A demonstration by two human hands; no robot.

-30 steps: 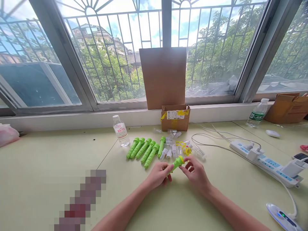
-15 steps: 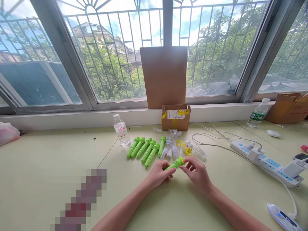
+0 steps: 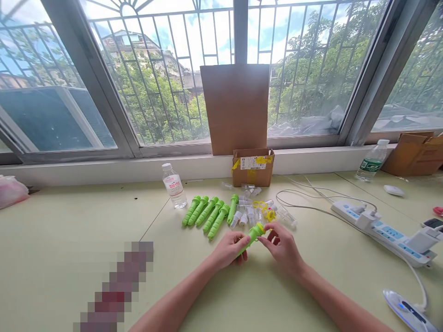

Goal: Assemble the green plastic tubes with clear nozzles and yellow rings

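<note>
The left hand (image 3: 226, 250) grasps one green tube (image 3: 254, 234) over the desk (image 3: 183, 260), with its fingers around the body. At the tube's far end, the right hand (image 3: 283, 246) has fingers at a yellow ring (image 3: 261, 228); whether they grip it, one cannot tell.

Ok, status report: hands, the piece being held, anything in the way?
Left hand gripping green tube. Right hand at its yellow ring, grip unclear. Loose clear parts just beyond, not blocking the hands.

Red-lettered bottle (image 3: 174, 186), brown panel (image 3: 237, 110) behind taped carton (image 3: 253, 177), power strip (image 3: 390, 234) with plugs (image 3: 367, 220)
</note>
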